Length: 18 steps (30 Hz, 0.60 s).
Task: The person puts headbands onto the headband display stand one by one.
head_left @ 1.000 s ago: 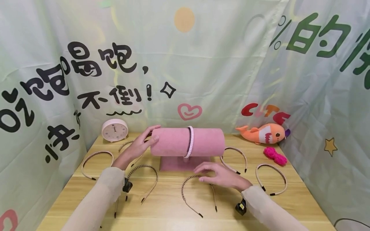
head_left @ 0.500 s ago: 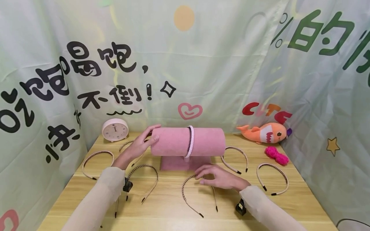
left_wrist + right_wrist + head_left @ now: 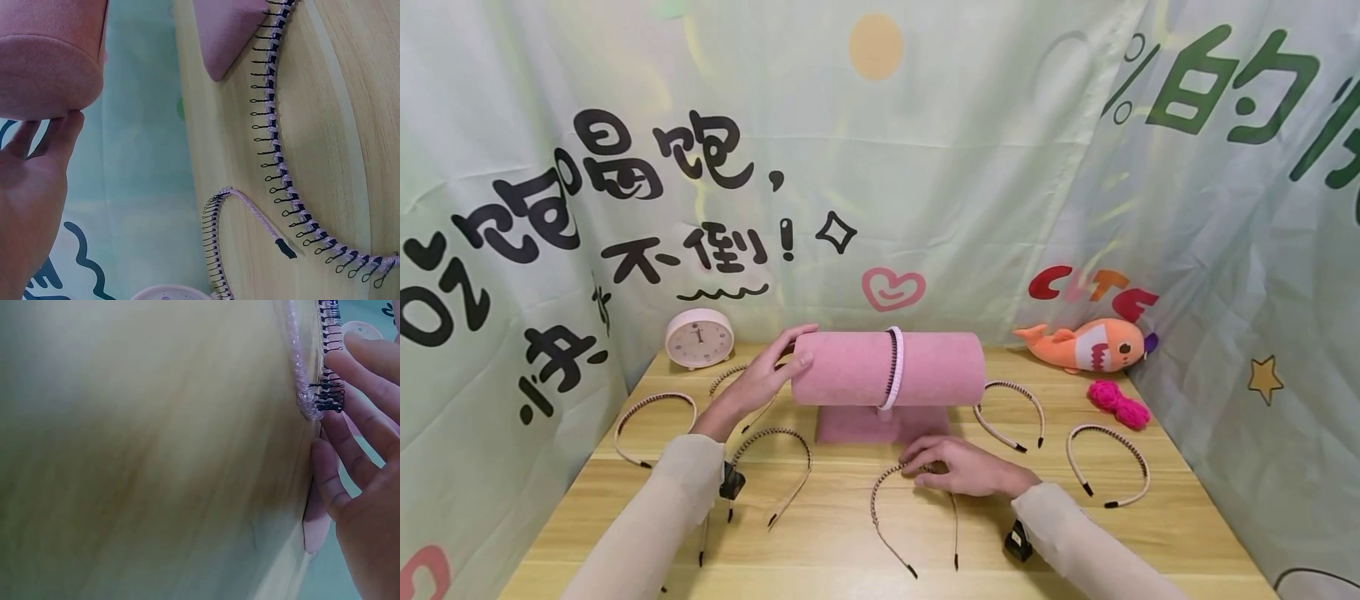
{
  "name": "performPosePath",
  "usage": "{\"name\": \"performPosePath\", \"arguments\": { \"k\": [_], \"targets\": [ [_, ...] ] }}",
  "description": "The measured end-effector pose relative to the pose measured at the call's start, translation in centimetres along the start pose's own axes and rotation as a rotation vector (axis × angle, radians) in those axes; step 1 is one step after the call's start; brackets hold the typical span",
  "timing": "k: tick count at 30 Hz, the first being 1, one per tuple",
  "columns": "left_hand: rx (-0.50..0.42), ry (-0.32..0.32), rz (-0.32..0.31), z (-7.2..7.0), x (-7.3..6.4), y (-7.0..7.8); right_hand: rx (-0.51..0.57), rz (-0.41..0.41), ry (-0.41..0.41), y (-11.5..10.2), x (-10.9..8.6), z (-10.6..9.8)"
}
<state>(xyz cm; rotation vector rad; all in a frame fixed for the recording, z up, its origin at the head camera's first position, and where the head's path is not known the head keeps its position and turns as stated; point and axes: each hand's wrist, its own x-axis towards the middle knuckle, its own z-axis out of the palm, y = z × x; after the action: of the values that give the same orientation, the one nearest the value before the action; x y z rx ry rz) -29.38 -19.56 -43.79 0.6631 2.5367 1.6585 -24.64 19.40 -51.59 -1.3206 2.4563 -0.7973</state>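
A pink padded headband stand point(image 3: 838, 371) has a roll on a flat base, with a white headband point(image 3: 897, 367) around its middle. My left hand point(image 3: 758, 383) holds the roll's left end, thumb in front and fingers toward the back; the left wrist view shows fingers point(image 3: 53, 134) against that end. In front of the base, my right hand point(image 3: 966, 467) pinches the top of a thin headband point(image 3: 876, 500) between thumb and fingers. That headband lies on the table, its black-tipped ends toward me. In the right wrist view, its looped row point(image 3: 331, 394) runs beside the fingertips.
Several similar headbands lie about the wooden table point(image 3: 820, 567), including one at left point(image 3: 658, 398) and one at right point(image 3: 1142, 475). At the back are a round clock point(image 3: 699, 337), an orange plush fish point(image 3: 1078, 348) and a pink yarn bundle point(image 3: 1117, 405). Printed curtains point(image 3: 955, 208) enclose the table.
My right hand has come slightly nearer to me, and the headband under its fingers has slid a little the same way. The left hand and the stand stay put.
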Motion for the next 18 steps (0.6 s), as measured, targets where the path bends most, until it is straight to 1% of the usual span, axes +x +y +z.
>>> {"name": "performPosePath", "arguments": {
  "k": [5, 12, 18],
  "targets": [
    [-0.004, -0.002, -0.01, 0.0, -0.1, 0.0, 0.017, 0.001, 0.001, -0.2, -0.1, -0.2],
    [-0.004, -0.006, -0.016, 0.0, -0.1, 0.0, 0.064, -0.054, 0.02, -0.3, -0.6, -0.8],
    [-0.006, -0.01, -0.02, -0.1, -0.1, 0.0, 0.1, -0.074, 0.024, 0.0, -0.9, -1.1]
  ]
}}
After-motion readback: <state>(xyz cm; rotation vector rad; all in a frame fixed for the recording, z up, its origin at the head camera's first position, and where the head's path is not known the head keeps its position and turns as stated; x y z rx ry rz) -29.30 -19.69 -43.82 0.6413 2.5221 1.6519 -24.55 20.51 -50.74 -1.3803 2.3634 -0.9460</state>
